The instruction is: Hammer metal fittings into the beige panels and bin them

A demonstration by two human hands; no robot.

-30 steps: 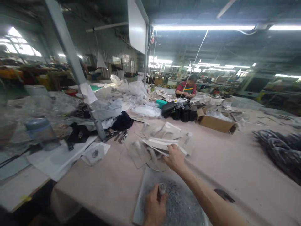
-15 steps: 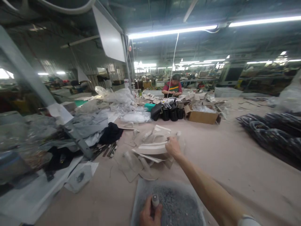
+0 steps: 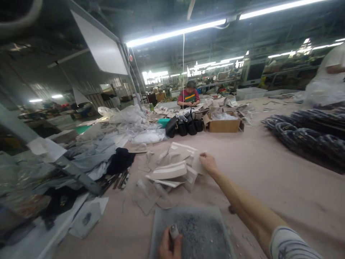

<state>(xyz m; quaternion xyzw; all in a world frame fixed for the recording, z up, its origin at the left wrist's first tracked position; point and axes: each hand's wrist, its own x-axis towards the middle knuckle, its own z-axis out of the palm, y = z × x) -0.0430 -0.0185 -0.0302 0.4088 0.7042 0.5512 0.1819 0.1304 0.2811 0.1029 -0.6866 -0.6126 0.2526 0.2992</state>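
My left hand (image 3: 169, 244) is closed around a small pale cylinder (image 3: 174, 231) with a rounded tip, over a shallow translucent tray (image 3: 159, 219) with dark crumbs strewn on its bottom. My right hand (image 3: 208, 163) reaches forward to the right edge of a loose pile of beige cut pieces (image 3: 155, 196). Its fingers are curled together at the pile's edge; what they pinch, if anything, I cannot make out. A curved piece with white strips (image 3: 169, 171) lies on top of the pile, to the left of that hand.
Black bags (image 3: 183, 126) and an open cardboard box (image 3: 225, 125) stand behind the pile. Plastic-wrapped dark handles (image 3: 304, 135) lie at the right. A metal post (image 3: 77, 174), plastic sheets and black cloth (image 3: 121, 160) crowd the left. A co-worker (image 3: 189, 95) sits across the table.
My right hand has moved right, away from the white-stripped piece, which now lies on the pile. The view has turned a little to the right. My left hand still holds the cylinder.
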